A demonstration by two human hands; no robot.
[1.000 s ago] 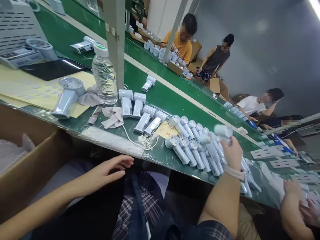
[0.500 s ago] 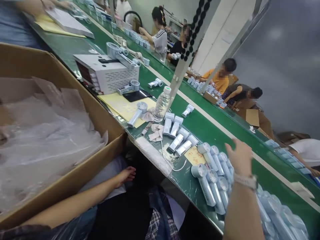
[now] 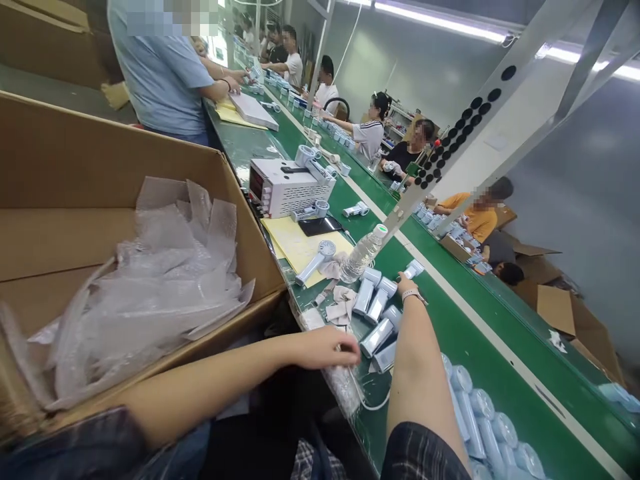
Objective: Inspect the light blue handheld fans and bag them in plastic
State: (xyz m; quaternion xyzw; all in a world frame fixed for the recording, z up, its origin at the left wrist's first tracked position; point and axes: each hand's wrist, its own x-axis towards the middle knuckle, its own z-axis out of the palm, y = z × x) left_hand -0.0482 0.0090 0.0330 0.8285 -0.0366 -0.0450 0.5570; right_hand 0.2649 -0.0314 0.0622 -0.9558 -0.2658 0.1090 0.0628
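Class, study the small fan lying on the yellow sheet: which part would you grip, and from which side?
Grip the fan by its slim handle, probably from the near edge of the bench, closing across it: the handle points that way, while the wider round head lies farther in.

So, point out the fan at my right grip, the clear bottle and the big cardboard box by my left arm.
Fan (image 3: 415, 268): head view, on its exposed end.
Clear bottle (image 3: 362, 257): head view, on its body.
Big cardboard box (image 3: 75, 168): head view, on its inner wall.
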